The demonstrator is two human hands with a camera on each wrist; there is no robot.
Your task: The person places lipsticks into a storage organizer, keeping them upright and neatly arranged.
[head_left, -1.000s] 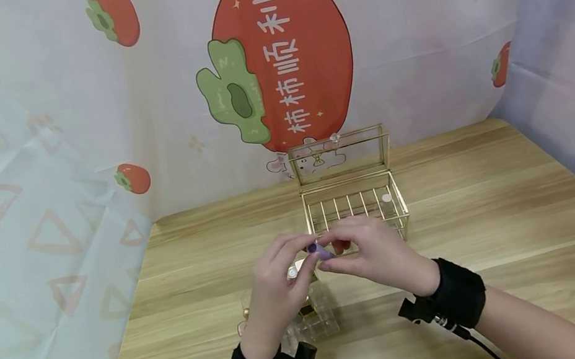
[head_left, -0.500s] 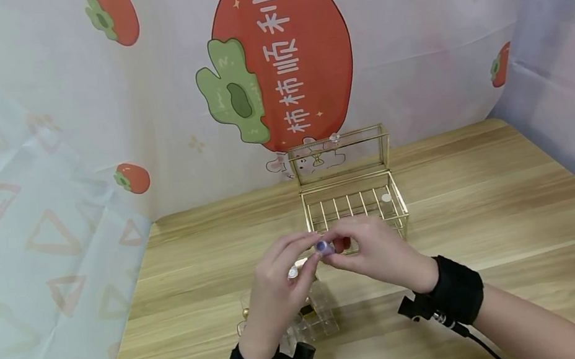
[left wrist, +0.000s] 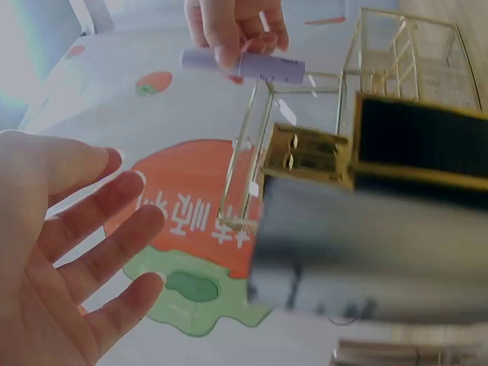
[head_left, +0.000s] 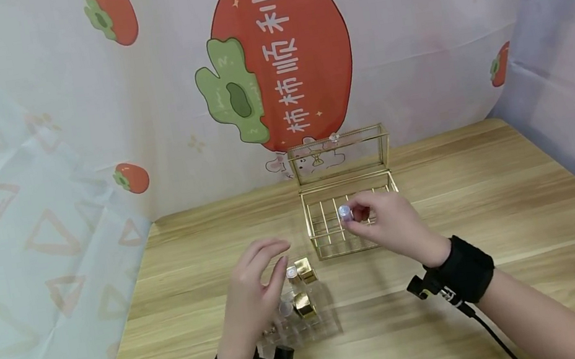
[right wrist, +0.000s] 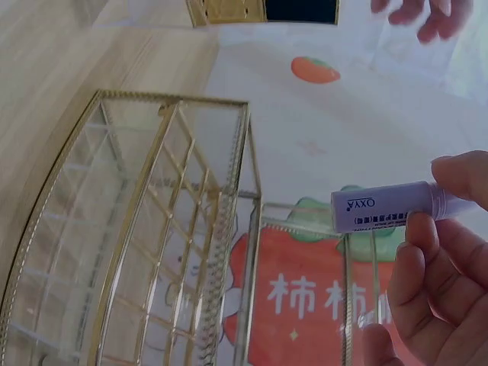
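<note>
My right hand (head_left: 393,224) pinches a lavender lip balm tube (right wrist: 377,207) between thumb and fingers, over the front of a gold-framed glass box (head_left: 306,217). Dark printing shows on the tube in the right wrist view. The box's lid (head_left: 384,148) stands raised at the back, and gold bars divide its inside into a grid. My left hand (head_left: 248,305) holds nothing; its fingers are spread and slightly bent above a clear organizer (head_left: 329,320). Gold-capped lipsticks (head_left: 303,304) stand in that organizer, partly hidden by the left hand.
The wooden table (head_left: 497,221) extends to both sides of the box. A printed cloth backdrop (head_left: 415,59) rises behind it. In the left wrist view, a large gold-and-black lipstick (left wrist: 419,145) fills the near right.
My hands have parted. The right hand has carried the lip balm right and away from me, over the glass box. The left has let go and drawn back left, baring more of the organizer.
</note>
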